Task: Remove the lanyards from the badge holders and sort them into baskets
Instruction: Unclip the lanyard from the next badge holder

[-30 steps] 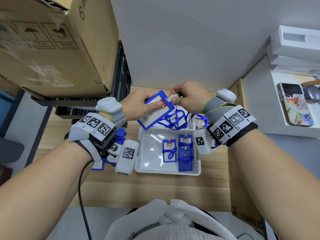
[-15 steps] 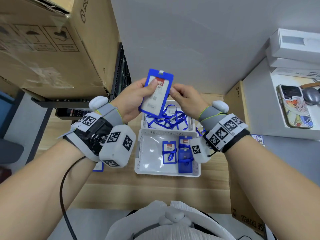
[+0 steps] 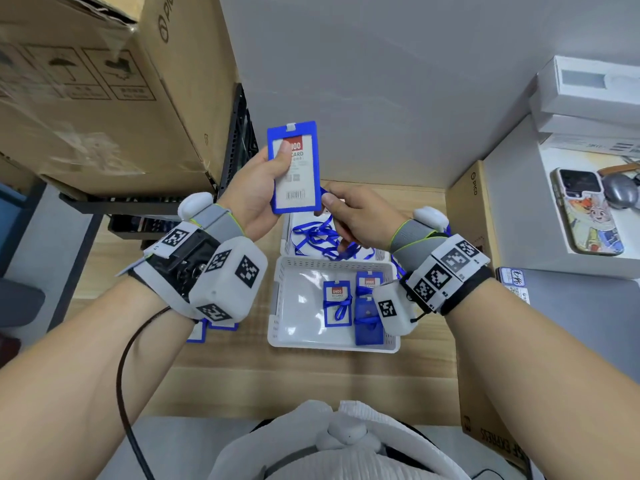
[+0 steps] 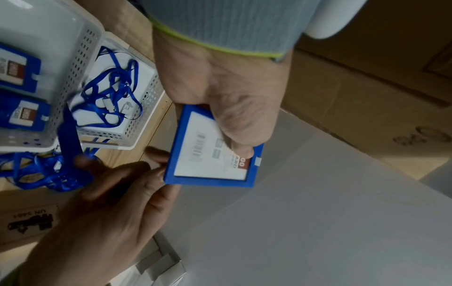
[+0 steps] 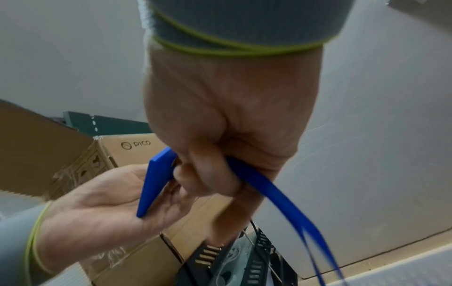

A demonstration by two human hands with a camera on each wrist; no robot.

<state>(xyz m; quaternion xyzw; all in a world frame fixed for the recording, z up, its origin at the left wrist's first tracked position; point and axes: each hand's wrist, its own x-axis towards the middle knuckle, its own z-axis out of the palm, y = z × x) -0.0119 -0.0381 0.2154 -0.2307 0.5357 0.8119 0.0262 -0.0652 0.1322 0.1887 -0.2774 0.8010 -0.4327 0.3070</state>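
Observation:
My left hand (image 3: 266,181) grips a blue badge holder (image 3: 294,168) upright above the far basket, thumb on its card face. No strap shows at its top slot. Beside the holder's lower right corner, my right hand (image 3: 346,216) curls its fingers round a blue lanyard (image 5: 269,191), which hangs down toward the far white basket (image 3: 287,233) holding tangled blue lanyards (image 3: 318,237). The near white basket (image 3: 294,323) holds three badge holders (image 3: 337,303) with straps still wound round them. In the left wrist view the badge holder (image 4: 212,156) sits under my thumb.
Large cardboard boxes (image 3: 104,81) and a black crate (image 3: 239,140) stand at the left. A PICO box (image 3: 467,209) flanks the baskets on the right, with a white shelf and a phone (image 3: 588,213) beyond. More blue holders (image 3: 207,330) lie under my left wrist.
My left hand has turned the badge holder upright and raised it. My right hand has dropped from the holder's top to its lower corner, with a lanyard strap in its fingers.

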